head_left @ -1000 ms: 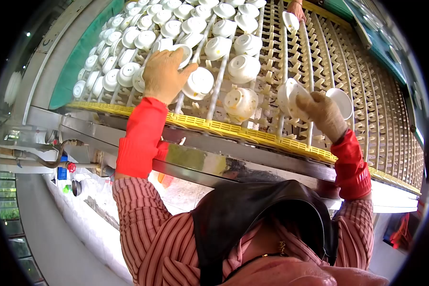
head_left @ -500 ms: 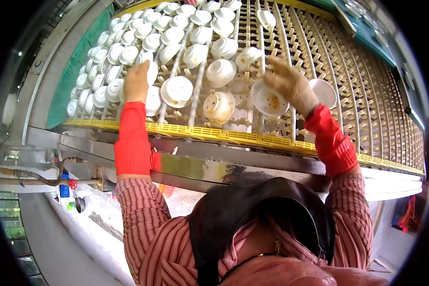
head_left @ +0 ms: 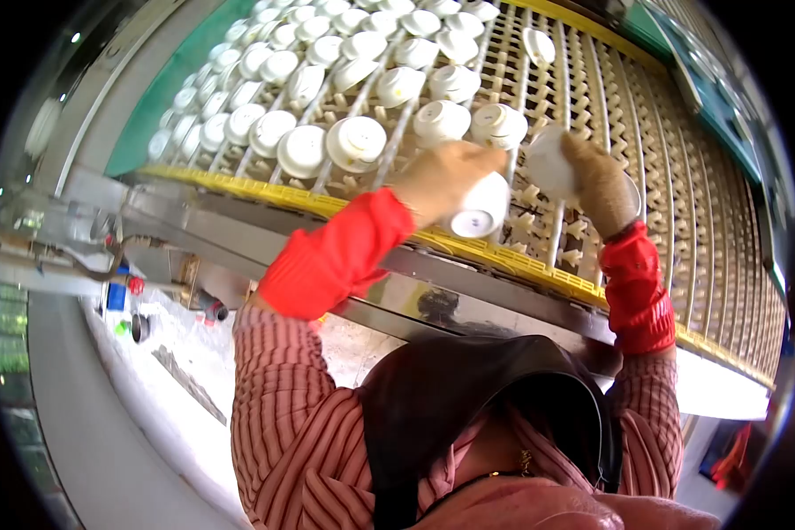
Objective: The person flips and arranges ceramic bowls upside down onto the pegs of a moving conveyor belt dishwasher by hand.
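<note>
My left hand is closed on a white bowl, whose round base faces the near side of the rack. Its fingers point right across the bowl and partly hide it. To the right, my right hand grips the edge of a white dish that stands tilted. Another white dish shows partly behind that hand. Just beyond my left hand lie an upturned bowl with yellow stains and a second upturned bowl. A yellow-stained bowl sits left of my left hand.
Rows of upturned white bowls fill the left of the pegged rack. A small dish leans at the far side. The rack's yellow edge and a metal ledge run along my side. Pipes stand at left.
My left hand has moved right from the bowl rows and now grips a bowl. My right hand has taken hold of the stained dish and tilted it. The camera view has shifted.
</note>
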Demonstrator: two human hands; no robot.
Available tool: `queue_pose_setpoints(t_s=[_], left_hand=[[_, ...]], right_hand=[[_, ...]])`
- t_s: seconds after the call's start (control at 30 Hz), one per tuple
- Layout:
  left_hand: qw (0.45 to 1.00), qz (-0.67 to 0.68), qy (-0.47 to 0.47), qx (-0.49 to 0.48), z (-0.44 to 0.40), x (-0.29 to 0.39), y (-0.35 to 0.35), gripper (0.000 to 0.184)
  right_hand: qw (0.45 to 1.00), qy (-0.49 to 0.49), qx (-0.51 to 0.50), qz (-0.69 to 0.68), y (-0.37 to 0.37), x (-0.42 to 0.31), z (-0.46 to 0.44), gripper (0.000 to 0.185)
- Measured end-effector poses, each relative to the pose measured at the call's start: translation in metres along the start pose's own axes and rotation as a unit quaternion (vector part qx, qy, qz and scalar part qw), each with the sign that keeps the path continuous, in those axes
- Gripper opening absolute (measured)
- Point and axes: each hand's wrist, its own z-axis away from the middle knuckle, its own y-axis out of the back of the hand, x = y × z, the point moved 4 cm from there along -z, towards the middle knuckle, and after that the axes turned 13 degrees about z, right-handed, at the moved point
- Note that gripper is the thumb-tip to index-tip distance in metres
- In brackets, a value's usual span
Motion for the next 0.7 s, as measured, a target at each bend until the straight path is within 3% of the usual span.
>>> queue_pose_setpoints(t_s=[0.03,0.07,0.13,0.27,0.33,0.43,0.5,0.57,0.63,0.7], left_hand=[[0.988,-0.135,-0.074,-0.006,-0.012,-0.016,-0.008,0.045],[0.952,-0.269,-0.148,0.008,-0.023,-0.032,-0.015,0.039],[0.919,-0.363,-0.146,0.043,-0.029,-0.029,-0.015,0.028],[0.824,-0.533,-0.157,0.112,-0.032,-0.011,-0.002,0.026],[0.828,-0.519,-0.176,0.119,-0.031,-0.011,-0.003,0.027],[0.855,-0.471,-0.175,0.128,-0.026,-0.014,0.001,0.030],[0.863,-0.447,-0.188,0.145,-0.025,-0.018,0.010,0.030],[0.890,-0.403,-0.125,0.171,-0.030,-0.026,0.032,0.033],[0.900,-0.367,-0.098,0.213,-0.034,-0.027,0.056,0.034],[0.864,-0.423,-0.054,0.269,-0.044,-0.027,0.087,0.039]], right_hand=[[0.995,0.077,-0.026,-0.050,0.006,-0.008,-0.004,0.066],[0.943,0.258,0.065,0.199,0.018,-0.022,-0.009,0.060],[0.778,0.432,0.182,0.419,0.021,-0.044,-0.019,0.054],[0.712,0.484,0.316,0.398,0.015,-0.088,-0.066,0.051],[0.707,0.464,0.326,0.422,0.014,-0.089,-0.112,0.047],[0.751,0.381,0.233,0.487,-0.008,-0.058,-0.192,0.036],[0.824,0.328,0.154,0.435,0.007,-0.031,-0.191,0.042],[0.896,0.288,0.101,0.322,0.034,-0.013,-0.159,0.061],[0.892,0.267,0.137,0.337,0.054,0.001,-0.106,0.065],[0.818,0.332,0.133,0.450,0.075,0.016,-0.068,0.061]])
